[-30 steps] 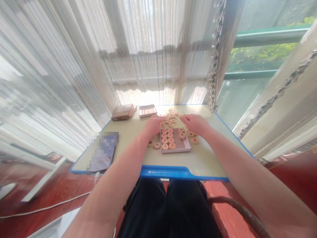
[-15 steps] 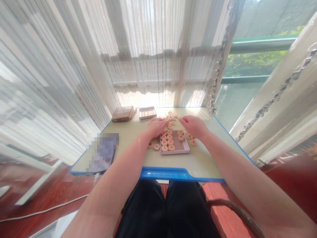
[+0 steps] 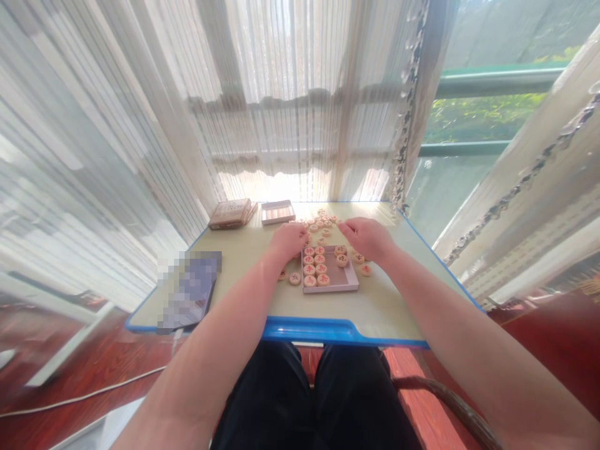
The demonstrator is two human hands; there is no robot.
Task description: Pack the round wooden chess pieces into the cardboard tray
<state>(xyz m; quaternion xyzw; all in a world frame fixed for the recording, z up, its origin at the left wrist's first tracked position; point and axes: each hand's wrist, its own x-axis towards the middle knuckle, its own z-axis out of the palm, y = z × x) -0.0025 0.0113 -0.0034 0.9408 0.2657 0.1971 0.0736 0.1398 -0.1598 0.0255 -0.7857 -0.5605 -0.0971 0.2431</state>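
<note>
Xiangqi pieces, round and pale wood with red or dark characters, lie around a shallow open box [image 3: 330, 288]. Inside it, two columns of red-marked pieces [image 3: 309, 270] fill the left side, and a few dark-marked pieces [image 3: 342, 260] sit at the upper right. My left hand [image 3: 287, 240] is closed just beyond the box's left corner, its fingertips among loose pieces. Beyond the right corner, my right hand [image 3: 366, 239] is also closed, fingertips beside the far heap of pieces [image 3: 323, 220]. What either hand holds, if anything, is hidden.
A second shallow box part [image 3: 278, 212] and a brown flat case [image 3: 229, 214] stand at the table's back left. A blurred phone [image 3: 194, 290] with a cable lies on the left. The table has a blue edge [image 3: 309, 327]. Loose pieces [image 3: 365, 270] flank the box.
My left hand has drawn back leftward from the loose pieces beyond the box, and its fingers have curled in. My right hand stays almost where it was.
</note>
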